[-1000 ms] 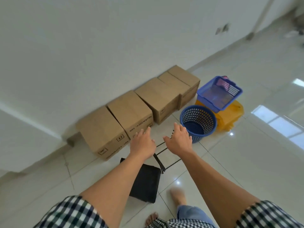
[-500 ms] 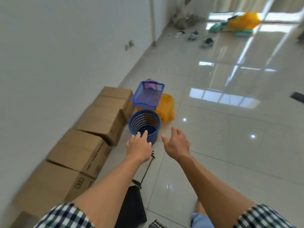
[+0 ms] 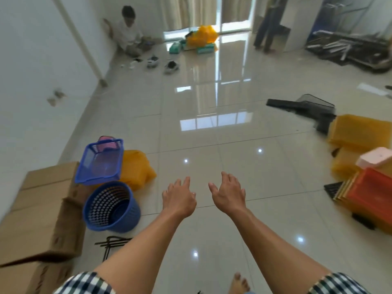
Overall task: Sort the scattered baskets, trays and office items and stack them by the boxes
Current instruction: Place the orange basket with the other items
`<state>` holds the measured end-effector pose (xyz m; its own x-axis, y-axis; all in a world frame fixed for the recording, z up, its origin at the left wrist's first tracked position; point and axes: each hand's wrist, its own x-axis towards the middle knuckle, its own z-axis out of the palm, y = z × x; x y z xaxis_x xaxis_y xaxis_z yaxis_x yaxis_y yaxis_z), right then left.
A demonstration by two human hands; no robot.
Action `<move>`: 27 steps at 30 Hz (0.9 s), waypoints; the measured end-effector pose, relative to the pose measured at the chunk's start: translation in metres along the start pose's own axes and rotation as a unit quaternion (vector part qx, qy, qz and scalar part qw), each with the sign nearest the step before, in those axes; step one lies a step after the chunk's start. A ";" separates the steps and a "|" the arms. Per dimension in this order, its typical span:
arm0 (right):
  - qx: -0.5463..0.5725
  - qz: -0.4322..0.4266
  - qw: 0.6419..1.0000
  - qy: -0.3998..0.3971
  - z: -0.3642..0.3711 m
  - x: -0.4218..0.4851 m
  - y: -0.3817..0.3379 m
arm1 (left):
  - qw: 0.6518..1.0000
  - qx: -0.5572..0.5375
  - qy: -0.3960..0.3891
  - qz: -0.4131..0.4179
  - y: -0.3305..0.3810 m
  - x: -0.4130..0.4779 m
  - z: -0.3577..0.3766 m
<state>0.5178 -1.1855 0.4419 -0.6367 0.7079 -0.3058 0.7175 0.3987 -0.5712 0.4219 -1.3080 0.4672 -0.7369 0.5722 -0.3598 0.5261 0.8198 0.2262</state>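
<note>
My left hand (image 3: pixel 178 197) and my right hand (image 3: pixel 228 193) hang over bare floor tiles, fingers spread, holding nothing. To the left, cardboard boxes (image 3: pixel 40 211) line the wall. Beside them stands a round blue basket (image 3: pixel 111 206), with a blue rectangular tray (image 3: pixel 100 162) resting on a yellow item (image 3: pixel 135 168) behind it. A black wire frame (image 3: pixel 111 244) lies on the floor below the basket. At the right edge lie yellow trays (image 3: pixel 358 132), an orange tray (image 3: pixel 371 192), a pink box (image 3: pixel 374 160) and black mesh trays (image 3: pixel 314 107).
A person sits against the far wall (image 3: pixel 129 32) with small items on the floor nearby. Another person stands at the far right (image 3: pixel 267 28). A yellow bag and green packs (image 3: pixel 201 39) lie by the window. Metal parts (image 3: pixel 350 49) are piled at the back right.
My view has swung right, away from the wall and boxes and toward the open room. Both hands stayed empty and spread; the boxes and blue basket shifted to the left edge.
</note>
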 end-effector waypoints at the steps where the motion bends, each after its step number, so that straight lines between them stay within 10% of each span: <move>1: 0.002 0.008 1.000 0.006 -0.013 0.011 0.013 | 1.000 0.002 -0.003 0.009 0.021 0.010 0.002; 27: 0.088 0.321 0.927 0.171 -0.227 0.174 0.261 | 0.934 0.121 -0.126 0.312 0.392 0.225 0.046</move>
<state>0.6583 -0.8266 0.4128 0.0542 0.9221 -0.3831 0.8417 -0.2486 -0.4794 0.4821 -0.8585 0.4333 -0.1475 0.8881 -0.4354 0.9228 0.2820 0.2626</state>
